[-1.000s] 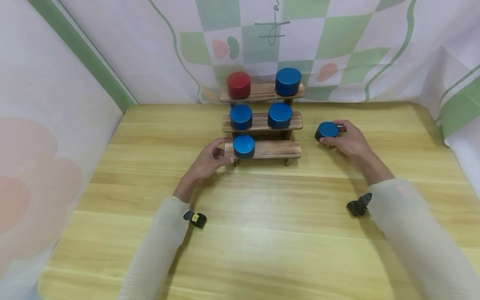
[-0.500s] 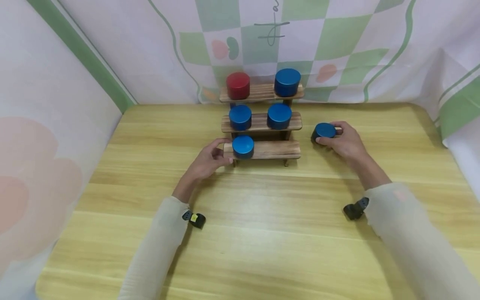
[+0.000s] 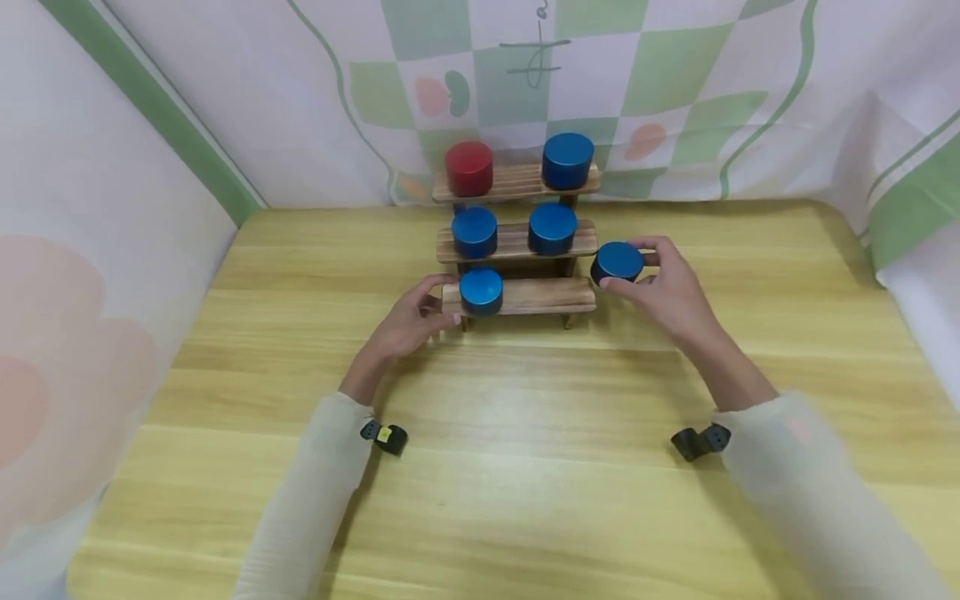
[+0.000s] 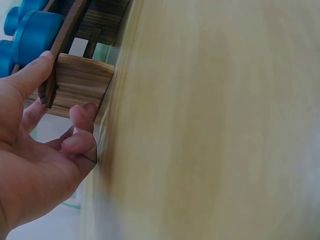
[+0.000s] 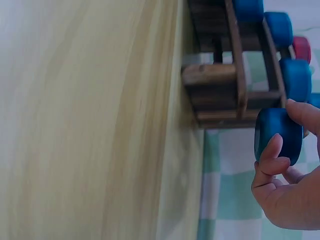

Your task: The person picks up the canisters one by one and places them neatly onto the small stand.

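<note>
A three-tier wooden display stand (image 3: 551, 296) stands at the back of the table. My left hand (image 3: 407, 323) grips the left end of its bottom tier, thumb in front and a fingertip behind; in the left wrist view the thumb lies on the tier's edge near a blue tin (image 4: 37, 37). On that tier sits one blue round tin (image 3: 482, 292), at the left. My right hand (image 3: 671, 292) pinches another blue round tin (image 3: 618, 262) by its sides, just off the stand's right end. The right wrist view shows this held tin (image 5: 277, 135) above the tabletop.
Two blue tins, left (image 3: 475, 232) and right (image 3: 552, 229), sit on the middle tier. The top tier bears a red tin (image 3: 469, 169) and a blue tin (image 3: 567, 161). A patterned curtain (image 3: 517, 92) hangs right behind the stand, along the table's (image 3: 510, 467) back edge.
My right hand has carried its blue tin leftward, close to the stand's right end. The left hand stays on the bottom tier. The head view has shifted slightly.
</note>
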A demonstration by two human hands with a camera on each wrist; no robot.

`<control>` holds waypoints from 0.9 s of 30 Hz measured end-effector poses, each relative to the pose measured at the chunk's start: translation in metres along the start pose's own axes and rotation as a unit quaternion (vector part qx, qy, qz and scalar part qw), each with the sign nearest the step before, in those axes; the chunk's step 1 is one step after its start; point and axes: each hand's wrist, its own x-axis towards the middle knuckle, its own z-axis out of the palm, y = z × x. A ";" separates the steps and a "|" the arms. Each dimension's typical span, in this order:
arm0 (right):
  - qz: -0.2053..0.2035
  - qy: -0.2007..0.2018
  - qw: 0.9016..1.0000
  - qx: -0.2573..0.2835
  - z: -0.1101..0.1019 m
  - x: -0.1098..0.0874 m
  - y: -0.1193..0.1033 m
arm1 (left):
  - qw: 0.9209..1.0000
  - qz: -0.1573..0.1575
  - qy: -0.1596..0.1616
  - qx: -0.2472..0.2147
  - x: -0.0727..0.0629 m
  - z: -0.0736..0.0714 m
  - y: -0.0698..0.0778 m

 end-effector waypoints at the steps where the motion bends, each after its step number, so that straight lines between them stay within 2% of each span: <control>1: -0.002 0.001 1.000 0.002 0.001 -0.002 -0.002 | 1.000 0.000 -0.001 -0.001 0.000 0.000 0.000; 7: -0.014 -0.014 1.000 0.012 0.010 -0.016 -0.007 | 1.000 0.003 0.001 -0.001 0.000 0.000 0.001; 12: -0.033 -0.029 0.999 0.000 0.022 -0.020 -0.011 | 1.000 0.007 0.000 -0.013 0.000 0.001 -0.001; 22: -0.073 -0.030 0.997 -0.016 0.044 -0.016 -0.013 | 1.000 0.003 0.000 -0.020 0.000 0.003 0.000; 27: -0.088 -0.017 0.996 -0.012 0.055 -0.013 -0.013 | 1.000 -0.002 -0.001 -0.017 0.001 0.004 0.000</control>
